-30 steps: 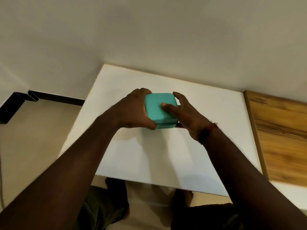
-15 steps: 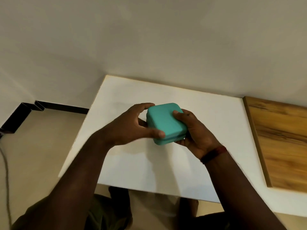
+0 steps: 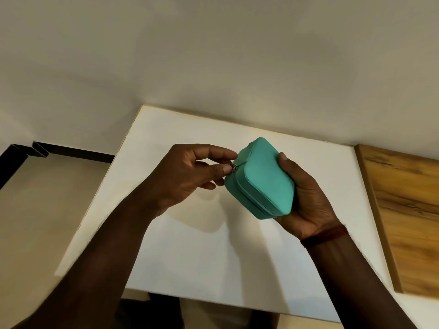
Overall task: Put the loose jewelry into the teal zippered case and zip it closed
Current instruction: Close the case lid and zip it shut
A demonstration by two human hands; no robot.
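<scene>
Jewelry case [image 3: 261,179], teal and zippered, is held in the air above the white worktop [image 3: 190,257], tilted with one corner raised toward the wall. We see its lid down and the zipper track closed along the side that faces us. The right grip [image 3: 306,205] cradles the case from below and from the right, with the palm under it and the thumb pressed on its upper right edge. The other fingers are hidden behind the case. At the case's left corner sits the small metal zipper pull [image 3: 234,166]. The left grip [image 3: 190,176] pinches it between thumb and forefinger, the remaining fingers loosely curled beneath. We cannot tell whether the zipper is drawn all the way round. A dark red band [image 3: 325,236] circles the right wrist. Case and grips cast a soft shadow on the worktop below them. A wood-grain board [image 3: 408,210] adjoins the worktop on the right. Behind rises a plain pale wall [image 3: 213,55]. To the left, a black skirting [image 3: 71,153] runs at its foot above a beige floor [image 3: 47,210].
</scene>
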